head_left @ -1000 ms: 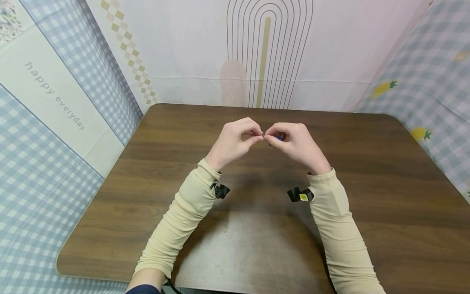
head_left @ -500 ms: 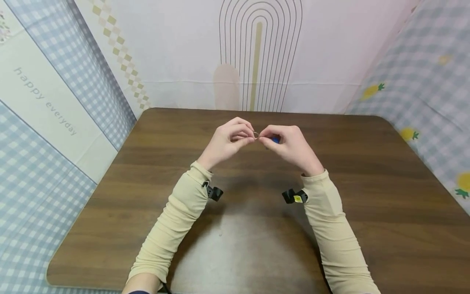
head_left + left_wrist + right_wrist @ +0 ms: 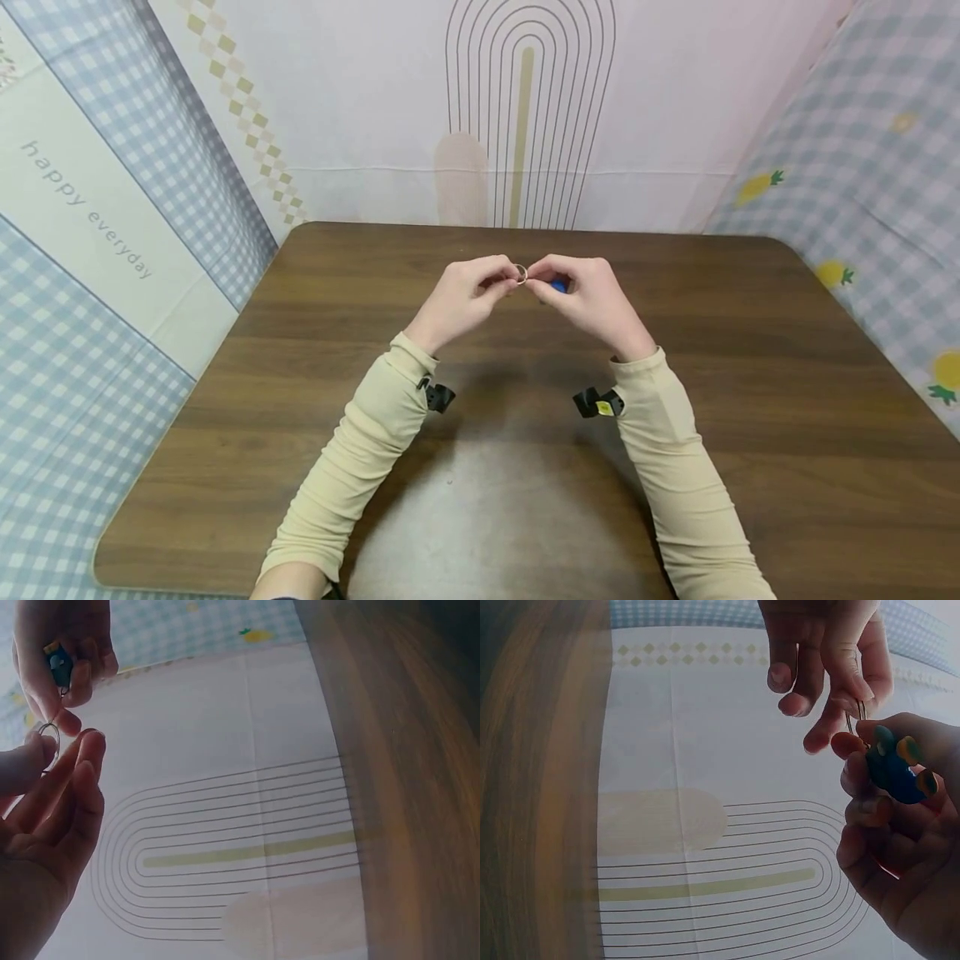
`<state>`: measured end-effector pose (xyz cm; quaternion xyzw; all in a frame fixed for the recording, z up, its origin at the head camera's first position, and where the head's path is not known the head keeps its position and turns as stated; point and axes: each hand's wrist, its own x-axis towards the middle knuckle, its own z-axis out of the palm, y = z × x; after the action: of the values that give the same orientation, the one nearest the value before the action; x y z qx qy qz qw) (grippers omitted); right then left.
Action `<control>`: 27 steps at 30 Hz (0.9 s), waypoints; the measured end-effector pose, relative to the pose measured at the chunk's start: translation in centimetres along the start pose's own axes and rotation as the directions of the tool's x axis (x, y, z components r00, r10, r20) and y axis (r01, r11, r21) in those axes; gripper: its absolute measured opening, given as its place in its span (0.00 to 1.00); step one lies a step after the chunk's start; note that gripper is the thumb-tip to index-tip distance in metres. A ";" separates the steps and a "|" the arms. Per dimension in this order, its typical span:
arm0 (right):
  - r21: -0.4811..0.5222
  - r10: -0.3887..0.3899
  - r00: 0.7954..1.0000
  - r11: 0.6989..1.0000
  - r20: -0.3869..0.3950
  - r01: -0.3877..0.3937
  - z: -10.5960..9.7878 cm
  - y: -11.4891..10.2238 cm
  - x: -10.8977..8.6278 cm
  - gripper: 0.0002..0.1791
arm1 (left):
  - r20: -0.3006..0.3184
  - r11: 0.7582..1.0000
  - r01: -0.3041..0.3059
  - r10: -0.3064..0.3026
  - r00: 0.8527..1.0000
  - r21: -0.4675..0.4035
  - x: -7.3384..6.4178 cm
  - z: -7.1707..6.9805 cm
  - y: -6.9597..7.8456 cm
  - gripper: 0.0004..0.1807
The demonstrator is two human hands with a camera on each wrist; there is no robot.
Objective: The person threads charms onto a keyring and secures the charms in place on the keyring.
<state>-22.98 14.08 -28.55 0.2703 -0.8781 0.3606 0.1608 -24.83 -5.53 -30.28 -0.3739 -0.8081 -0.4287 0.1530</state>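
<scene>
A keychain is held between both hands over the far half of the table. Its thin metal split ring [image 3: 58, 742] stands on edge, with the thumb and fingertips of my left hand [image 3: 463, 298] pinching one side. The thumb and index finger of my right hand [image 3: 592, 296] pinch the ring's other side, where the charm joins it. That charm [image 3: 900, 776] is a small blue figure with green and orange knobs, hanging within the right hand's curled fingers. Only a blue patch of it shows in the head view.
Below the hands spreads a brown wood-grain table [image 3: 300, 467]. A white cloth [image 3: 360, 92] with arch lines hangs behind its far edge, and checked cloths [image 3: 847, 167] hang at the sides. Each sleeved wrist carries a small black camera [image 3: 440, 397].
The fingertips were almost together at first, with the ring mostly covered; now they are slightly apart and the ring shows between them. The left fingers have shifted their pinch. The head view has moved slightly.
</scene>
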 end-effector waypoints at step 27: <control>0.009 -0.009 1.000 1.000 -0.001 0.009 -0.6 -0.3 -0.2 0.05 | 0.009 0.969 0.089 -0.089 0.996 -0.230 0.0 0.2 0.0 0.04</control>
<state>-22.58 14.36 -28.06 0.2749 -0.8752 0.3638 0.1617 -24.82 -5.42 -30.40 -0.3520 -0.7690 -0.5260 0.0900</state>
